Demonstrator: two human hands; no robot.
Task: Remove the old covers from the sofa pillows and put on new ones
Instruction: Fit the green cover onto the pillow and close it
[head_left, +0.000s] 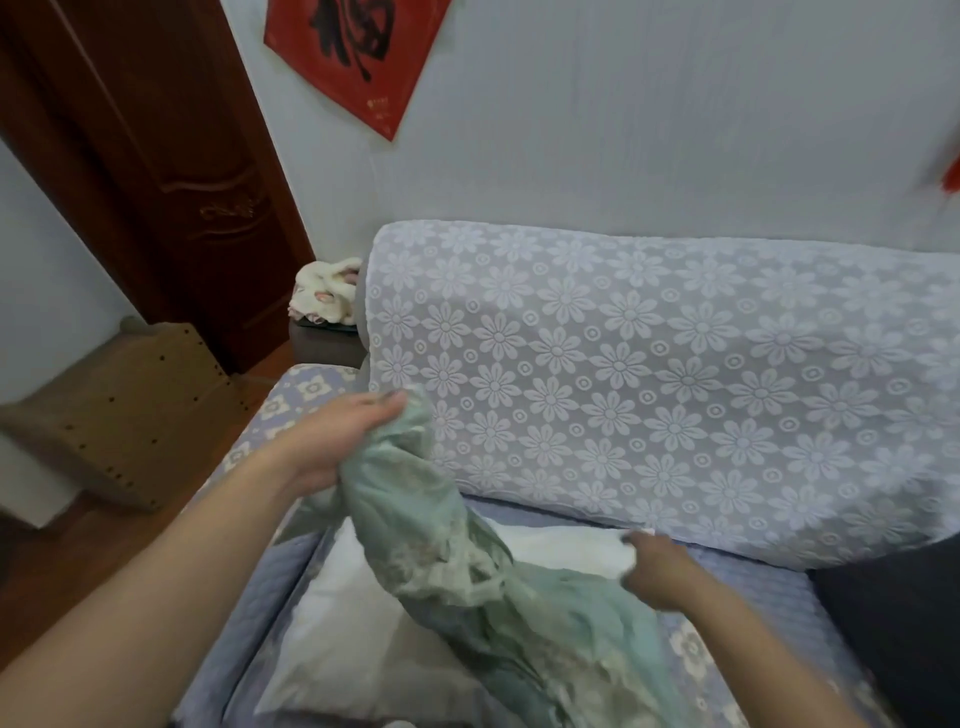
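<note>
Nearest the camera, two bare forearms reach out over the blue-grey quilted sofa seat (769, 587). Left hand (332, 441) has its grip closed round a bunched upper end of the pale green patterned fabric cover (457, 561), lifting it up and to the left; that cover trails down in a twisted rope towards the lower right. Right hand (660, 571) pinches a far corner of the white pillow insert (353, 613), which lies flat on the seat just in front of the lace-flowered backrest (649, 374).

Judging by this, the step in hand is stripping the old cover: most of the insert is already bare, with green cloth lying across its near right part. Next move likely calls for holding the insert down while the left hand draws the cover fully clear, then setting it aside. Motion blur hides the finer finger positions.
</note>
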